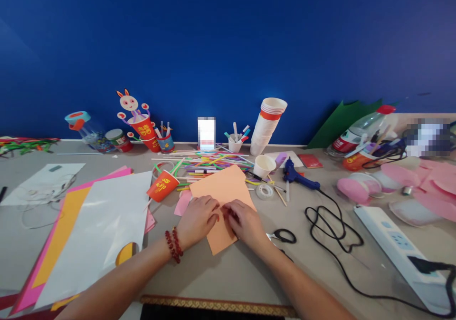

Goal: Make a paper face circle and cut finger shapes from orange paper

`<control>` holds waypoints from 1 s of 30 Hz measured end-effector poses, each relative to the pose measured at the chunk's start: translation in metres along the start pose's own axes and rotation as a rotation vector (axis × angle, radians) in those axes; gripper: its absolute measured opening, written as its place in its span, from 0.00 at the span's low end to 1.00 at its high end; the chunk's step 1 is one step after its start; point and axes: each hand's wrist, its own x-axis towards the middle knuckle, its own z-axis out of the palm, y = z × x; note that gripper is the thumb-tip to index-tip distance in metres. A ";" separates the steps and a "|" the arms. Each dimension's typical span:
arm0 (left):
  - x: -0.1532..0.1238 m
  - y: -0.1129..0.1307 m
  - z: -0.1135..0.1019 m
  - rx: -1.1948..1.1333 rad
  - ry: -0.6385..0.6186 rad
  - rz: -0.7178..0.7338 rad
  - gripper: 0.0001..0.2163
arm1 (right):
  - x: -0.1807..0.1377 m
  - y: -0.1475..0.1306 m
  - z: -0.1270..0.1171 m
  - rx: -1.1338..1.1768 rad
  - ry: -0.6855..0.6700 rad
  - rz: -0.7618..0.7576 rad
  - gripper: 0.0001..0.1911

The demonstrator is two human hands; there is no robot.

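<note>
A sheet of peach-orange paper (228, 182) lies slanted on the table in front of me. My left hand (197, 218), with a red bead bracelet (173, 246) at the wrist, rests over its left part with curled fingers. From the other side, my right hand (245, 222) lies over the sheet, thumb and fingers drawn together. The fingertips of both hands come close to each other near the sheet's middle. Whatever they pinch is too small or hidden to make out. Black-handled scissors (285, 236) lie beside my right forearm, partly covered by it.
Colored sheets (96, 225) lie at left. A red paper cup (162, 186), pipe cleaners (203, 160), clear tape (264, 191) and a blue glue gun (297, 175) surround the paper. Stacked white cups (265, 130) lean at the back. A cord runs by a power strip (399, 253) at right.
</note>
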 end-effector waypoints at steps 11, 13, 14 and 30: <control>-0.029 -0.091 -0.102 0.310 0.360 -0.325 0.27 | -0.004 -0.005 -0.009 0.121 0.030 -0.018 0.08; -0.033 -0.102 -0.096 0.334 0.233 -0.434 0.34 | -0.004 -0.006 -0.010 0.122 0.020 -0.013 0.08; -0.035 -0.106 -0.092 0.328 0.173 -0.478 0.37 | -0.004 -0.006 -0.011 0.122 0.015 -0.010 0.08; -0.065 -0.067 -0.041 -0.432 0.639 -0.266 0.45 | -0.006 -0.012 -0.014 0.253 0.030 -0.012 0.08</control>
